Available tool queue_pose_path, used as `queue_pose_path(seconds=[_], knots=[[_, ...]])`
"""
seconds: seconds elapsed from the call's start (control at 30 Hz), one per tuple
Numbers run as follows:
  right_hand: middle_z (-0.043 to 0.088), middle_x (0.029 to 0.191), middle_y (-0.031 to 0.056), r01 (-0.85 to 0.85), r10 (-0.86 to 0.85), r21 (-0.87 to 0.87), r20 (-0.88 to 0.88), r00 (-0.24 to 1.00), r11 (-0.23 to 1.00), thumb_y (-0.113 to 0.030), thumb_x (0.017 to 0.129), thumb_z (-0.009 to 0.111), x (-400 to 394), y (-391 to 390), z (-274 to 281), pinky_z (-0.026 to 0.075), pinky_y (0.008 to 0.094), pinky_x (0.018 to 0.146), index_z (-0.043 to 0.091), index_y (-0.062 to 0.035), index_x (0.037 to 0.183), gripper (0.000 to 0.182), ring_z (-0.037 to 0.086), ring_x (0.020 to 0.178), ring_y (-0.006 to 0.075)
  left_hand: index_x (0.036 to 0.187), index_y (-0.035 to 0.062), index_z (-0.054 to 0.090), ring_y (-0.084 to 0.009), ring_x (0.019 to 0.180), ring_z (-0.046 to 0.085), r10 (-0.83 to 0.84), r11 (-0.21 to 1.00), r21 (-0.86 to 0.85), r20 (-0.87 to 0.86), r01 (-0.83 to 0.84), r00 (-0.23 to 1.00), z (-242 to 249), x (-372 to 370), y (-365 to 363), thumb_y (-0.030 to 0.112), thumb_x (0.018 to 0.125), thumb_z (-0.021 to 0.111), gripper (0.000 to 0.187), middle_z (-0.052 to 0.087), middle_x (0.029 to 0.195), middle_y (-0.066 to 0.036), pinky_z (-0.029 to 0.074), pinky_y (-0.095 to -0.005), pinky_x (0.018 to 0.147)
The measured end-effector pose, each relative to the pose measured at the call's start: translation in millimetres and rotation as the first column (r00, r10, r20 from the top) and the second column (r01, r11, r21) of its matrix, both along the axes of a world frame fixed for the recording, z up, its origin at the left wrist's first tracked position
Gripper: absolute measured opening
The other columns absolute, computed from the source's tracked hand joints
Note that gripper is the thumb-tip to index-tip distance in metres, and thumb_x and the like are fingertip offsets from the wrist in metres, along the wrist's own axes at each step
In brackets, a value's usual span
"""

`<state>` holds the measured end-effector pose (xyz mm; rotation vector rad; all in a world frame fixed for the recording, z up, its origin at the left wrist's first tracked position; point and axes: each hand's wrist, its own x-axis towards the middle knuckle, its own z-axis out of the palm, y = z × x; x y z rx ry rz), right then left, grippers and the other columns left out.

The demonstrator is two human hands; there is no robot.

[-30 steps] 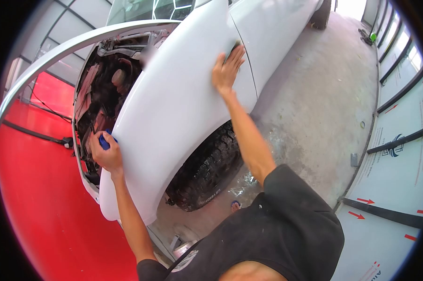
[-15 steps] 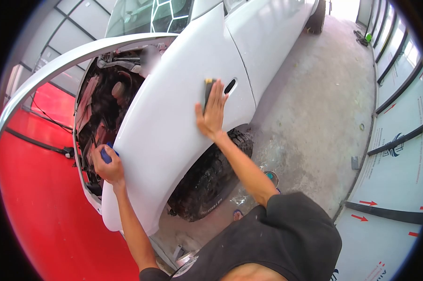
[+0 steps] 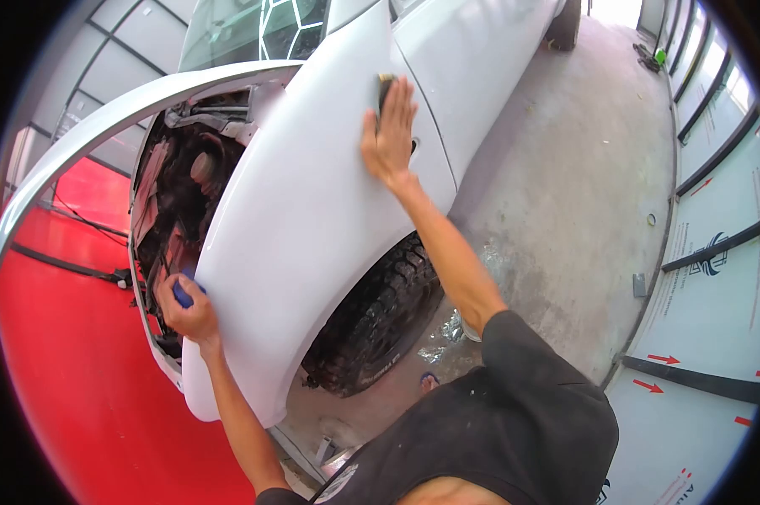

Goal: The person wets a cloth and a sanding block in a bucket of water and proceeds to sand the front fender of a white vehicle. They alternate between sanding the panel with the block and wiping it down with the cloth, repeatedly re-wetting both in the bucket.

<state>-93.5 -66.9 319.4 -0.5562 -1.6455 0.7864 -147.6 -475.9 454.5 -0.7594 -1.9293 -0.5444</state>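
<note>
Against the white front fender (image 3: 312, 219) of a car, my right hand (image 3: 389, 141) lies with fingers stretched along a dark sanding block (image 3: 386, 91) with a yellowish end. The palm covers most of that block. An oval opening in the fender shows partly behind the hand. Lower left, by the inner fender edge, my left hand (image 3: 190, 313) is closed round a blue object (image 3: 184, 290). Its kind is hard to make out, as the fingers hide much of it.
The engine bay (image 3: 190, 185) is exposed beneath the raised hood (image 3: 102, 114). Below the fender arch sits a knobbly tyre (image 3: 380, 324). Clear plastic (image 3: 441, 338) lies on the concrete floor (image 3: 557, 185). A panelled wall (image 3: 708, 311) runs along the right; red sheeting (image 3: 85, 362) fills the left.
My right hand and the sanding block have slid up the fender, farther from me, toward the door seam. My left hand keeps its hold on the blue object; the view has shifted slightly.
</note>
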Motion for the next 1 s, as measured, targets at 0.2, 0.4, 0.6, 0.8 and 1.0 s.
queue_pose_path(seconds=[0.2,0.4,0.6,0.8,1.0], knots=[[0.01,0.174,0.0255,0.02,-0.019,-0.317,0.007,1.0,0.948,-0.027,0.11,0.04,29.2,-23.5,-68.9,0.005,0.0507,0.132,0.009,0.0038,0.166,0.071,0.003,0.163,0.0397,0.1,-0.0038,0.066,-0.0376,0.086,0.066,0.02,1.0,-0.005,-0.016,-0.02,1.0,-5.8,-4.4,-1.1,0.008,0.098,0.063,0.013,0.068,0.095,-0.019,0.053,-0.045,0.08],[0.015,0.172,0.0282,-0.007,-0.002,-0.098,-0.09,0.996,0.995,-0.019,0.105,0.046,23.6,6.8,-21.9,0.008,0.0502,0.132,0.015,0.0047,0.165,0.071,0.007,0.162,0.0408,0.1,-0.0041,0.066,-0.0358,0.086,0.067,0.028,0.999,0.029,0.018,-0.028,0.999,-7.9,-3.7,1.5,0.012,0.1,0.063,0.016,0.07,0.095,-0.018,0.054,-0.0436,0.079],[0.013,0.173,0.0276,-0.093,-0.027,-0.631,-0.178,0.984,0.77,-0.023,0.108,0.043,29.4,-11.2,-122.0,0.009,0.0462,0.132,0.009,0.0052,0.165,0.071,0.01,0.162,0.0411,0.1,-0.0045,0.067,-0.0346,0.084,0.067,0.051,0.999,0.001,-0.007,-0.051,0.999,-6.9,-4.6,0.6,0.012,0.1,0.061,0.017,0.07,0.092,-0.018,0.055,-0.0425,0.078],[0.013,0.172,0.0303,-0.037,0.01,-0.396,-0.07,0.997,0.918,-0.026,0.111,0.039,40.4,-1.9,-84.2,0.011,0.0486,0.132,0.006,0.0057,0.165,0.071,0.01,0.161,0.0445,0.105,-0.0053,0.069,-0.0336,0.087,0.07,0.035,0.999,-0.024,-0.006,-0.035,0.999,-10.2,-14.9,-12.6,0.011,0.101,0.063,0.018,0.073,0.097,-0.018,0.057,-0.0407,0.081],[0.012,0.172,0.0283,-0.13,0.068,-0.596,-0.125,0.99,0.793,-0.034,0.111,0.037,45.4,0.4,-80.7,0.017,0.0469,0.131,0.004,0.0022,0.166,0.074,0.014,0.159,0.047,0.103,-0.0054,0.068,-0.033,0.084,0.067,0.016,1.0,-0.006,-0.011,-0.016,1.0,-9.5,-11.7,-5.8,0.01,0.1,0.062,0.017,0.071,0.094,-0.018,0.055,-0.0408,0.08]])
